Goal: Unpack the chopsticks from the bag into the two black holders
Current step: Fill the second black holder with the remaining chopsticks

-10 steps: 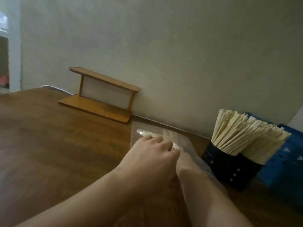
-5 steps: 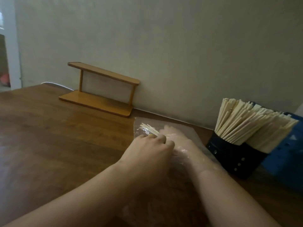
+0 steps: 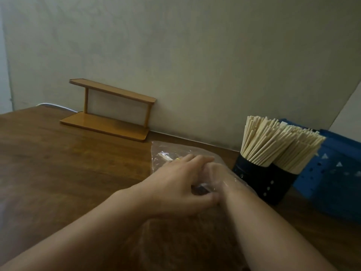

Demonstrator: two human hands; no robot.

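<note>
A clear plastic bag (image 3: 168,148) lies on the wooden table (image 3: 58,163) near the wall. A few pale chopsticks (image 3: 165,157) show through its far end. My left hand (image 3: 175,184) lies over the bag, fingers stretched forward and thumb underneath, gripping the plastic at its mouth. My right hand (image 3: 224,173) is inside the bag, seen through the film; its fingers are hidden behind my left hand. To the right stand two black holders (image 3: 246,173) (image 3: 281,184), each packed with upright chopsticks (image 3: 261,141).
A blue perforated crate (image 3: 336,173) sits behind and to the right of the holders. A small orange wooden shelf (image 3: 109,108) stands against the wall at the left, with a white cable (image 3: 52,105) beside it.
My left hand's fingers have stretched forward over the bag and its thumb now shows below. Fewer chopstick tips show at the bag's far end. The view has shifted slightly.
</note>
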